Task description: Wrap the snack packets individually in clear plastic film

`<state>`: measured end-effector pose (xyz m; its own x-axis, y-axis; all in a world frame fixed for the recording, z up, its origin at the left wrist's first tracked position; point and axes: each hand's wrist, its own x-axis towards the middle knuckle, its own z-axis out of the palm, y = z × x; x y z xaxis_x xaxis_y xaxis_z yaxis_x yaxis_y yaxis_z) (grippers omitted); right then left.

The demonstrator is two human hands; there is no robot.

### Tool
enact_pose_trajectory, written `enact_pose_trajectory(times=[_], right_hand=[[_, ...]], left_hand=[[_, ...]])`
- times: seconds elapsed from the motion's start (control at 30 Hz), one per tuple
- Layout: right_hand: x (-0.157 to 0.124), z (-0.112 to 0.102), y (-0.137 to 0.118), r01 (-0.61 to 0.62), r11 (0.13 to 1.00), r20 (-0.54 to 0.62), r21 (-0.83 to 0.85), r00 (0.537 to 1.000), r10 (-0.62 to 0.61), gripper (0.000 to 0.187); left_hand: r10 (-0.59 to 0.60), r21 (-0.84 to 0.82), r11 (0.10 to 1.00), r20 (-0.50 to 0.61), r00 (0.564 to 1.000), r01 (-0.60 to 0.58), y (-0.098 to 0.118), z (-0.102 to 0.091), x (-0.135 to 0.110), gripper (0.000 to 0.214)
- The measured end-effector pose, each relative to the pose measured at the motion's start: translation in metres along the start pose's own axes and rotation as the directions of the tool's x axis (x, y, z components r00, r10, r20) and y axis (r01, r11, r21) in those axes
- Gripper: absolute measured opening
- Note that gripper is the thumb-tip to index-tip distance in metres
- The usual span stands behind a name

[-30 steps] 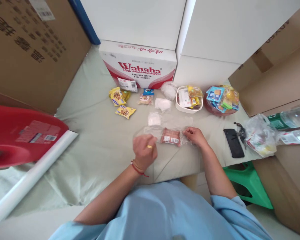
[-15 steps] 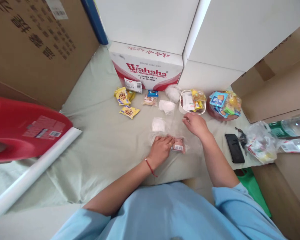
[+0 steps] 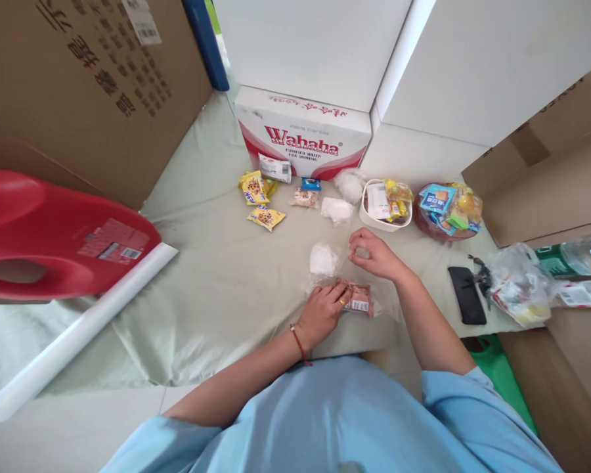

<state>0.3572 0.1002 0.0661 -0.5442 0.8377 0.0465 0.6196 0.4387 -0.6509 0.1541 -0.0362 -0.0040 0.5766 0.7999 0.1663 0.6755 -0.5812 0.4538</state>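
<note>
My left hand [image 3: 324, 310], with a red cord at its wrist, rests over a pink snack packet [image 3: 360, 301]. Its fingers press together on the packet's left side. Under and around this lies a clear plastic bag [image 3: 387, 299]. Just beyond, my right hand [image 3: 374, 255] is closed in a pinch on a thin, see-through part of the bag. A white folded piece [image 3: 324, 259], whose kind I cannot make out, sits left of the right hand. Farther off are another white piece [image 3: 337, 211] and a crumpled clear bag [image 3: 349, 186].
Yellow cookie packets [image 3: 266, 217], a white packet [image 3: 274, 169] and a blue packet [image 3: 310, 184] lie before the Wahaha carton [image 3: 305, 141]. A white bowl [image 3: 387, 226] and a round snack-filled container [image 3: 426, 226] stand right, beyond a phone [image 3: 467, 295]. A red jug [image 3: 69, 236] stands left.
My right hand has moved left and slightly toward me, its fingers now in a pinch on the clear bag. My left hand stays on the packet. The whole view has shifted a little.
</note>
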Motion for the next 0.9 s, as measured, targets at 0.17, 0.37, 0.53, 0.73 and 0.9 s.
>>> enact_pose_trajectory(times=[0.17, 0.37, 0.53, 0.73, 0.9], right_hand=[[-0.020, 0.009, 0.009, -0.273, 0.962, 0.016, 0.023, 0.962, 0.273, 0.010], [-0.030, 0.028, 0.017, -0.318, 0.942, -0.007, 0.105, 0.947, 0.321, 0.017], [-0.035, 0.034, 0.014, -0.354, 0.923, -0.028, 0.152, 0.932, 0.362, 0.018], [-0.042, 0.034, 0.015, -0.374, 0.905, -0.086, 0.202, 0.914, 0.397, 0.019], [-0.045, 0.031, 0.016, -0.347, 0.914, -0.125, 0.211, 0.917, 0.377, 0.018]], left_hand=[[-0.017, -0.093, 0.996, -0.160, 0.987, 0.002, 0.001, -0.008, 0.000, 0.037], [-0.465, -0.077, 0.882, -0.303, 0.832, 0.464, -0.021, -0.042, 0.039, 0.043], [-0.479, 0.001, 0.877, -0.066, 0.875, 0.480, -0.050, -0.055, 0.072, 0.027], [-0.593, -0.048, 0.804, -0.137, 0.794, 0.592, -0.098, -0.081, 0.118, 0.021], [-0.557, -0.295, 0.830, -0.463, 0.690, 0.473, -0.104, -0.122, 0.169, 0.059]])
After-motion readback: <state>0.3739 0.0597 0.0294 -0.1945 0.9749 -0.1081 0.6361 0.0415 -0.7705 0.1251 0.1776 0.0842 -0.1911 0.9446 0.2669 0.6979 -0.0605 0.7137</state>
